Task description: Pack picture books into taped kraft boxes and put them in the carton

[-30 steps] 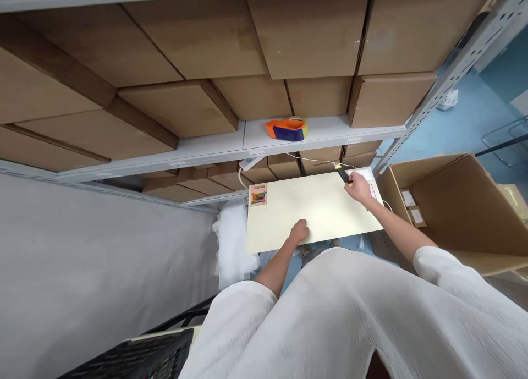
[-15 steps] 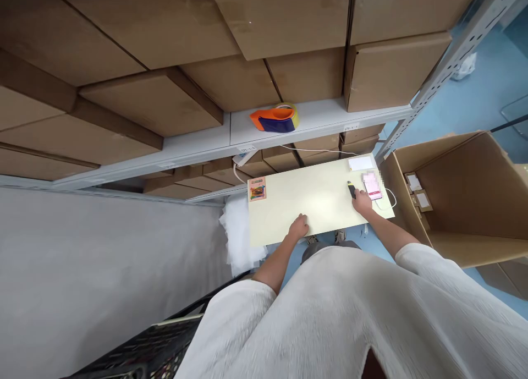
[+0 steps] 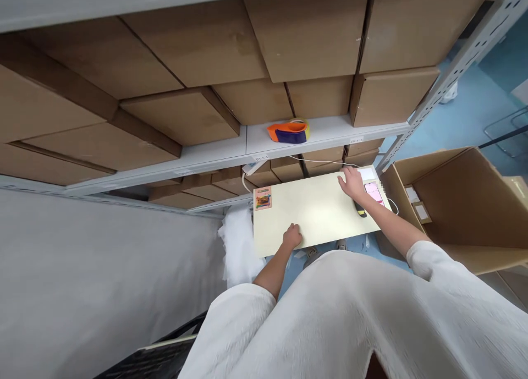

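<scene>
On the pale yellow tabletop (image 3: 313, 203) my left hand (image 3: 292, 236) rests close to the near edge, its fingers curled in with nothing visible in them. My right hand (image 3: 352, 184) is over the far right part of the table, fingers apart and no object seen in its grasp. Beside it lies a white sheet (image 3: 365, 174). A black and yellow box cutter (image 3: 360, 210) lies under my right forearm, partly hidden. Right of the forearm is a phone (image 3: 374, 193) with a pink screen, on a white cable. A small colourful printed packet (image 3: 263, 198) lies at the table's left end.
An orange and purple tape dispenser (image 3: 289, 131) sits on the grey shelf (image 3: 256, 142) among cardboard boxes (image 3: 177, 115). A large open carton (image 3: 462, 203) stands right of the table. White wrapping material (image 3: 239, 247) hangs at the left, near a power strip (image 3: 254, 166).
My right hand has let go of the box cutter, which now lies nearer the table's front edge, and has moved up and left beside the white sheet. The left hand stays near the front edge.
</scene>
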Action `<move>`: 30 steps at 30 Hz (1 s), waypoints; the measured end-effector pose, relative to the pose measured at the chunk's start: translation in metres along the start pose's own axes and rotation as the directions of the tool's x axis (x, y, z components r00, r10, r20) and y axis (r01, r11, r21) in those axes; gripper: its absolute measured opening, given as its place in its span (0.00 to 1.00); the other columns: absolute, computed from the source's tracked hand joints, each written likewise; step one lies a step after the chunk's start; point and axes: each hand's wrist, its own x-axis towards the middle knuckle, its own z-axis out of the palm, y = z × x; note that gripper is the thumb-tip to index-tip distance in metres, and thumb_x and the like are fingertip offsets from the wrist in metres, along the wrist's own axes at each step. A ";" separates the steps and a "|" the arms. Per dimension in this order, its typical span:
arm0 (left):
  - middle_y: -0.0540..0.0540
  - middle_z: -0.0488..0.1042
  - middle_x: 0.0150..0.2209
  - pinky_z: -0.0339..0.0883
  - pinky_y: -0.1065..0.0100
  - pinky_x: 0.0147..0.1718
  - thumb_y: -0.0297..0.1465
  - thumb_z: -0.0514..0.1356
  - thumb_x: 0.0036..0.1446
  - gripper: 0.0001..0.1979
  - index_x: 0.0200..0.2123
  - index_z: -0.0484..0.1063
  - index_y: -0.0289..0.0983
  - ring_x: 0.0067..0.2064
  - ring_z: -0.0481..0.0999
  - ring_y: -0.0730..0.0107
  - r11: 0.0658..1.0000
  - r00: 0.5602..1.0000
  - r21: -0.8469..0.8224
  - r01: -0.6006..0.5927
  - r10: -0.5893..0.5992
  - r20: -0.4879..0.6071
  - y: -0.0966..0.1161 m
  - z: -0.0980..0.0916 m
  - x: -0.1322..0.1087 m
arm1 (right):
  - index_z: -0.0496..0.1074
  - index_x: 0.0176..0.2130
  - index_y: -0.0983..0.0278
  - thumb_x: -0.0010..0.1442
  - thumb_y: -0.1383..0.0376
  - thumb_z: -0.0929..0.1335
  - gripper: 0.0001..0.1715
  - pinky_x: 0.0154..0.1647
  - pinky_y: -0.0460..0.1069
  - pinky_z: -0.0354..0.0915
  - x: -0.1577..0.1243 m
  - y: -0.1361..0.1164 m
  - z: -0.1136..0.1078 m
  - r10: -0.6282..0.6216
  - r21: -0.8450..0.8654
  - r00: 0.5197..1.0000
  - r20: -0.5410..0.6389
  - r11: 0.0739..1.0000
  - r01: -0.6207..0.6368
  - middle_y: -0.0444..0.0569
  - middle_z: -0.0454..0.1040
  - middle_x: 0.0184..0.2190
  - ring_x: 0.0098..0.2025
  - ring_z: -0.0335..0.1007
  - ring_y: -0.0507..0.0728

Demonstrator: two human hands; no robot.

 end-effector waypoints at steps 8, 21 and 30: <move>0.31 0.54 0.81 0.63 0.51 0.73 0.24 0.57 0.65 0.29 0.69 0.69 0.36 0.80 0.61 0.51 0.998 1.000 -0.054 -0.021 0.019 -0.021 -0.020 0.004 -0.006 | 0.64 0.75 0.69 0.75 0.57 0.63 0.36 0.67 0.69 0.58 0.141 -0.125 -0.078 -0.383 -0.087 0.913 -0.144 0.923 0.374 0.68 0.69 0.71 0.67 0.60 0.77; 0.33 0.56 0.81 0.64 0.52 0.73 0.26 0.58 0.65 0.30 0.70 0.69 0.36 0.79 0.62 0.51 0.990 0.998 -0.124 -0.067 0.064 -0.028 -0.031 0.004 -0.002 | 0.75 0.59 0.69 0.75 0.59 0.64 0.22 0.59 0.65 0.57 0.152 -0.153 -0.072 -0.379 -0.206 0.920 -0.101 0.912 0.353 0.69 0.78 0.54 0.59 0.64 0.75; 0.30 0.67 0.74 0.68 0.55 0.67 0.27 0.54 0.68 0.25 0.66 0.71 0.35 0.71 0.74 0.49 0.996 0.997 0.052 -0.072 0.072 0.015 -0.023 -0.007 0.002 | 0.75 0.53 0.66 0.74 0.56 0.66 0.18 0.54 0.60 0.59 0.020 -0.100 -0.026 -0.161 -0.074 0.981 -0.111 0.985 0.154 0.64 0.80 0.50 0.54 0.70 0.73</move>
